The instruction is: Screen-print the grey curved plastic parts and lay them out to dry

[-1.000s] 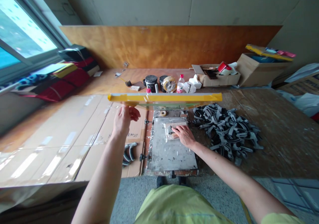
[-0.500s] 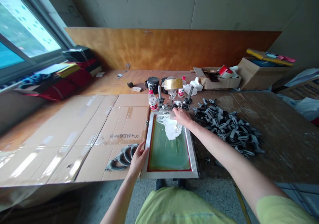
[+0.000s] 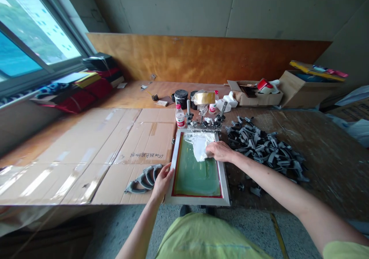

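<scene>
A screen-printing frame (image 3: 225, 190) with a green mesh and red inner border lies in front of me. My left hand (image 3: 164, 177) grips its left rail, thumb on top. On the upper mesh is a smeared patch of white ink (image 3: 191, 138). My right hand (image 3: 219, 151) is closed at the right side of that patch, pinching a flat pale scraper that mostly blends into the white. Metal hinge clamps (image 3: 204, 124) stand at the frame's far end. Several curved grey plastic parts (image 3: 144, 179) lie on cardboard beside my left hand.
A heap of grey plastic pieces (image 3: 268, 147) lies right of the frame. Behind stand a red-capped bottle (image 3: 180, 117), a black tub (image 3: 181, 98), a tape roll (image 3: 204, 97) and an open carton (image 3: 259, 97). Flattened cardboard (image 3: 86, 147) covers the left side.
My right hand has moved from the frame's far end toward me, down to the right side of the white ink. My left hand stays on the left rail. The view has shifted slightly.
</scene>
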Demonstrator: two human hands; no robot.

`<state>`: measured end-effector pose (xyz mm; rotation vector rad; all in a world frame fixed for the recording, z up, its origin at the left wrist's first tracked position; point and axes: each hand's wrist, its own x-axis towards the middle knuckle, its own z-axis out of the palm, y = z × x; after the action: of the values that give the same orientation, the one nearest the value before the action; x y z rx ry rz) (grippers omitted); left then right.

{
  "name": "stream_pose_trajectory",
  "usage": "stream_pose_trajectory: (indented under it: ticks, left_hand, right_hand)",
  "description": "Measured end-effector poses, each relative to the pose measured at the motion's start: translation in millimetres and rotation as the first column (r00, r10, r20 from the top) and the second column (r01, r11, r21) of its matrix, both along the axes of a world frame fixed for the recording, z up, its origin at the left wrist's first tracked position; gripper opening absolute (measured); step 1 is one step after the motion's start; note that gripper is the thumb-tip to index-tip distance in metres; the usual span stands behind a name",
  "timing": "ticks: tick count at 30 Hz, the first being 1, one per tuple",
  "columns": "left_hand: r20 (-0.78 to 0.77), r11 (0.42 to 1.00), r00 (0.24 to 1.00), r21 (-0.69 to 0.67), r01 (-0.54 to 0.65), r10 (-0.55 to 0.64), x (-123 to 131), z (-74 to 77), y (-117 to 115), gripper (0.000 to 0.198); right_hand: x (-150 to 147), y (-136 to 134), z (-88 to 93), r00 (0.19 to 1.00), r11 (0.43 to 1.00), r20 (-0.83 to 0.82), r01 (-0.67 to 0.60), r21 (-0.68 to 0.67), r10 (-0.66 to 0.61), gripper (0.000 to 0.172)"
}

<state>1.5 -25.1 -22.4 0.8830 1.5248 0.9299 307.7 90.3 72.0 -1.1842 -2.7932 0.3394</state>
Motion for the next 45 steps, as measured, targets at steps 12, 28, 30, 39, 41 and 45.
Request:
stream_pose_trajectory:
  ticks: [12, 28, 30, 39, 41, 45]
  left_hand:
    - [0.072, 0.999, 0.996, -0.026, -0.043, 0.044, 3.4, 27.2, -1.8, 0.075]
    - [0.154, 0.886, 0.982, 0.433, -0.165, 0.107, 13.6, 170.1, 84.6, 0.055]
    - [0.144, 0.881, 0.984, 0.444, -0.16, 0.105, 19.1, 184.5, 102.5, 0.055]
    - [0.174, 0.98, 0.985, 0.192, -0.049, 0.015, 49.3, 122.1, 60.0, 0.069]
    - [0.255, 0.979, 0.956, -0.102, 0.178, -0.147, 66.4, 89.2, 26.1, 0.073]
    - [0.44, 0.97, 0.896, -0.236, 0.055, 0.057, 80.0, 46.4, -27.0, 0.054]
  right_hand:
    - [-1.1, -14.8, -28.0, 0.971, 0.984, -0.224, 0.11, 0.137, -0.077, 0.025]
    - [58.0, 36.4, -27.1, 0.657, 0.7, -0.341, 0.714, -0.005, -0.673, 0.024]
    - [53.8, 12.2, -50.8, 0.723, 0.77, -0.314, 0.636, -0.047, -0.616, 0.019]
    - [1.0, -31.9, -53.1, 0.895, 0.914, -0.228, 0.403, 0.039, -0.384, 0.006]
    - [-21.4, -54.2, -43.4, 0.905, 0.927, -0.274, 0.362, 0.098, -0.324, 0.005]
    - [-59.5, -96.9, -45.1, 0.959, 0.981, -0.278, -0.006, 0.193, 0.06, 0.016]
